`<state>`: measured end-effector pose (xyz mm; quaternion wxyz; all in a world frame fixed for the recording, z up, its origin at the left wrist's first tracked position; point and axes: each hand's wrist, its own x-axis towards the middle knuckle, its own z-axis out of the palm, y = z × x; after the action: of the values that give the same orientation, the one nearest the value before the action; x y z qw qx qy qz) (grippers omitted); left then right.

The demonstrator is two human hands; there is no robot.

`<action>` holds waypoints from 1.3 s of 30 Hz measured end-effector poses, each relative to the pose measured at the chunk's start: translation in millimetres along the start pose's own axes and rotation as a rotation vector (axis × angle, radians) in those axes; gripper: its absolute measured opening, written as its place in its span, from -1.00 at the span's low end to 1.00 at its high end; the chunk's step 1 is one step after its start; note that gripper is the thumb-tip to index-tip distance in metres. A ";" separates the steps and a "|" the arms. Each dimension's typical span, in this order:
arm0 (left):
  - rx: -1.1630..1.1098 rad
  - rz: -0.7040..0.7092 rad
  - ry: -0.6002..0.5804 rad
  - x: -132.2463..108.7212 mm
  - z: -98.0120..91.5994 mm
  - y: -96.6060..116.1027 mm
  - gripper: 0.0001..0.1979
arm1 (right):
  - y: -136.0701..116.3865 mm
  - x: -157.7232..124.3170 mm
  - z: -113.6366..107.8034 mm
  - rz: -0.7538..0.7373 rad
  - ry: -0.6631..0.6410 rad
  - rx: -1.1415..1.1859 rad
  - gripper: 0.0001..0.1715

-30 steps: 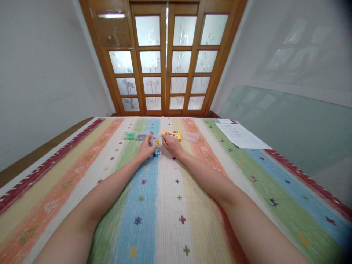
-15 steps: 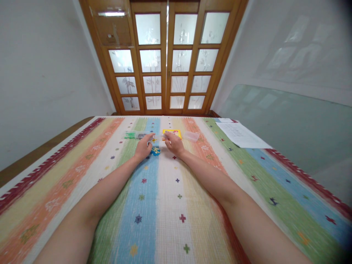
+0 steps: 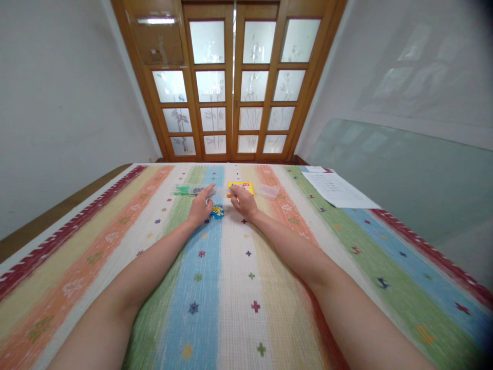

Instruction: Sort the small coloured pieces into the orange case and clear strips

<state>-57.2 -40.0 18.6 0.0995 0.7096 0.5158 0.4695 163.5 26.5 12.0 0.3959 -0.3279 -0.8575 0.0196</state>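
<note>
A small clear plastic container (image 3: 221, 193) spans the gap between my hands, its outline faint against the cloth. My left hand (image 3: 200, 206) grips its left side, thumb and index finger apart around it. On the other side, the curled fingers of my right hand (image 3: 244, 202) hold it. Below the gap lies a pile of small blue and yellow pieces (image 3: 217, 212) on the cloth. A clear case with green and dark pieces (image 3: 184, 190) sits behind my left hand. Just behind my right hand is a yellow box (image 3: 246, 186), partly covered by the fingers.
An open clear plastic tray (image 3: 268, 191) lies right of the yellow box. White printed sheets (image 3: 335, 189) rest at the table's far right. A striped tablecloth (image 3: 234, 277) covers the table, and wooden glass-paned doors (image 3: 233, 82) stand beyond its far edge.
Yellow bits that showed between my hands have dropped onto the pile, which now shows more yellow. Both hands stay nearly in place.
</note>
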 end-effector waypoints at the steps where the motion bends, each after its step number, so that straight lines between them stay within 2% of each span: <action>1: -0.027 -0.009 -0.004 -0.2 0.5 0.2 -0.24 | -0.5 -0.1 -0.5 -0.005 0.003 0.002 -0.55; 4: -0.117 -0.039 -0.014 -0.4 4.7 -1.0 -0.28 | -3.1 -0.3 -2.4 -0.032 0.004 0.004 -0.58; 8: -0.215 -0.151 -0.004 0.8 13.9 -7.8 -0.28 | -8.4 -1.2 -5.0 -0.082 -0.049 -0.001 -0.58; 11: -0.405 -0.221 0.011 2.9 19.4 -12.2 -0.30 | -12.4 -1.5 -6.2 -0.123 -0.102 -0.026 -0.51; 13: -0.516 -0.263 -0.011 4.0 21.6 -12.5 -0.35 | -14.5 -0.9 -6.1 -0.122 -0.117 -0.063 -0.44; 16: -0.546 -0.316 -0.080 5.3 22.7 -10.5 -0.47 | -15.8 1.1 -3.8 -0.103 -0.143 -0.112 -0.41; 20: -0.387 -0.285 -0.041 8.8 17.0 -13.6 -0.63 | -14.8 4.4 1.9 -0.074 -0.150 -0.129 -0.48; 24: -0.086 -0.223 0.056 14.3 -1.8 -30.7 -0.71 | -13.6 11.2 6.3 -0.049 -0.180 -0.152 -0.55; 27: 0.213 -0.125 0.058 15.8 -18.2 -46.9 -0.67 | -14.4 23.0 10.0 -0.039 -0.205 -0.188 -0.53; 30: 0.410 -0.141 0.014 13.6 -28.5 -57.9 -0.53 | -16.8 37.9 18.1 0.009 -0.250 -0.248 -0.48; 34: 0.502 -0.196 -0.041 9.9 -31.3 -61.9 -0.45 | -18.9 49.5 36.8 0.072 -0.298 -0.319 -0.46; 39: 0.565 -0.159 -0.048 12.6 -30.4 -62.7 -0.58 | -11.0 46.5 57.4 0.063 -0.339 -0.369 -0.42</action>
<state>-120.4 -12.0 2.9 -0.0533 0.6774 0.6776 0.2813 95.8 57.6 6.8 0.1792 -0.4133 -0.8900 -0.0703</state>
